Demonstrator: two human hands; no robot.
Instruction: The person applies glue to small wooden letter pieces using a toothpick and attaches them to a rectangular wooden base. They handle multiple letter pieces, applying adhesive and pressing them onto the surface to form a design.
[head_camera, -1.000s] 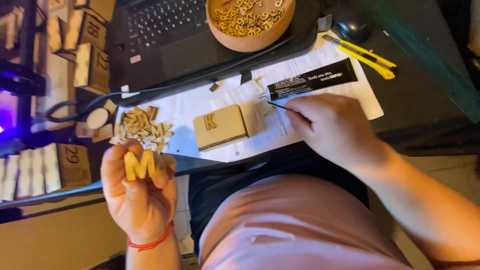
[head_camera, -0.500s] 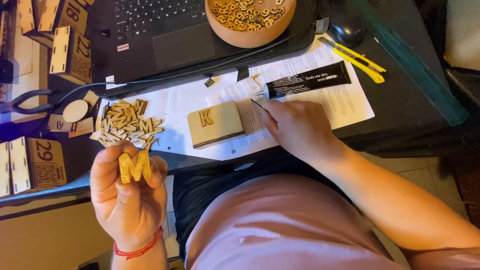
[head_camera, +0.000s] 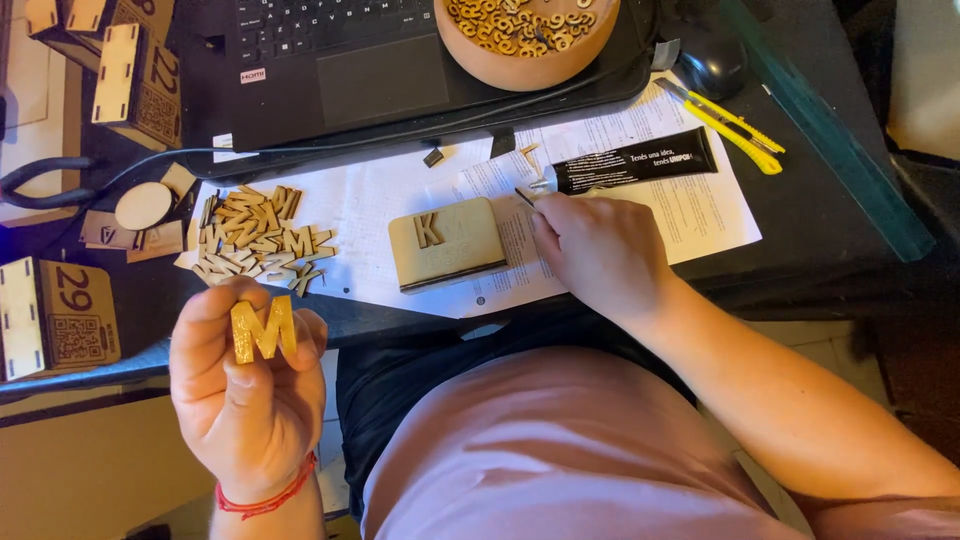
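Two hands are busy: your left hand (head_camera: 245, 400) pinches a small wooden letter (head_camera: 263, 329) upright between thumb and fingertips, clear of the desk, with the heap of loose letters (head_camera: 258, 235) just beyond those fingers. Past them to the right lies the wooden block (head_camera: 447, 244), one letter set at its left end, and your right hand (head_camera: 600, 255) rests beside it, fingers curled around a thin pointed tool (head_camera: 524, 197) near the black glue tube (head_camera: 634, 162). You look midway through gluing letters on; the held one probably needs adhesive, then careful alignment beside the first.

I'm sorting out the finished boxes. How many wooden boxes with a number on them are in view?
3. One numbered box lies at the top left beside the laptop, another box at the left edge, and a partly cut-off box in the top-left corner. More may lie outside the picture.
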